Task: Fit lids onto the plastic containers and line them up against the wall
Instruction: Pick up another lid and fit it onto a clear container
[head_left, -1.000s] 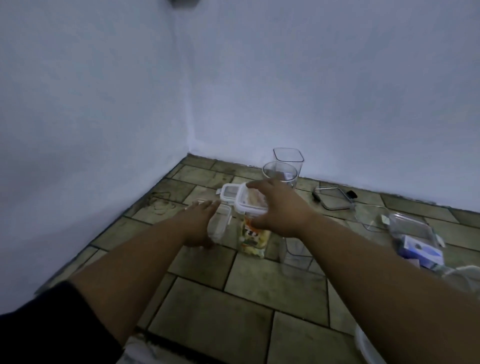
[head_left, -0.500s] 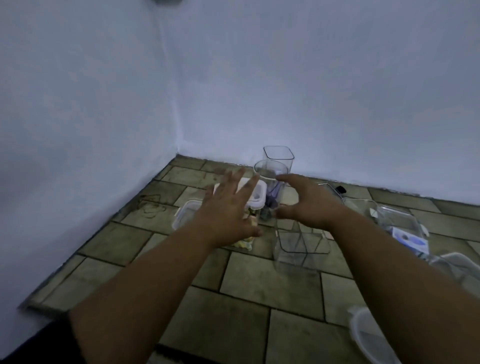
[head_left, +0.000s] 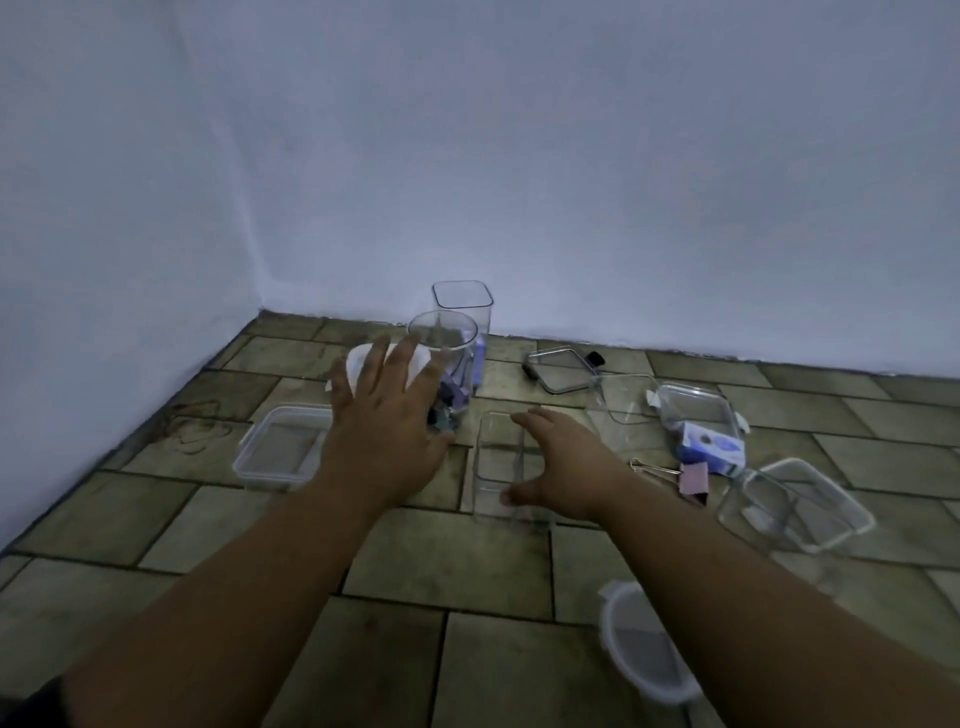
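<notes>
— Pale walls meet in a corner above a tiled floor (head_left: 467, 561). What lies on it?
— Clear plastic containers, most of them without lids. A tall square container (head_left: 462, 306) stands against the back wall, likely the start of the row. A round jar (head_left: 444, 338) with small purple bits inside stands just in front of it.
— And the hands?
— The left hand (head_left: 384, 421) is flat with its fingers spread over a white lid (head_left: 358, 364), and it grips nothing. I cannot tell whether it presses down, though the pose suits pushing a lid home.
— The right?
— The right hand (head_left: 566, 467) is open too, thumb wide, holding nothing. It hangs above a clear rectangular container (head_left: 493, 447), probably sizing up a grasp.
— Any spare lids?
— A dark-framed lid (head_left: 561, 366) lies near the wall, and a round white-rimmed lid (head_left: 644, 654) lies nearest the person. A shallow tub (head_left: 280, 452) sits to the left. On the right, a latching container (head_left: 696, 410) holds a blue box (head_left: 711, 447), with a binder clip (head_left: 693, 480) beside it.
</notes>
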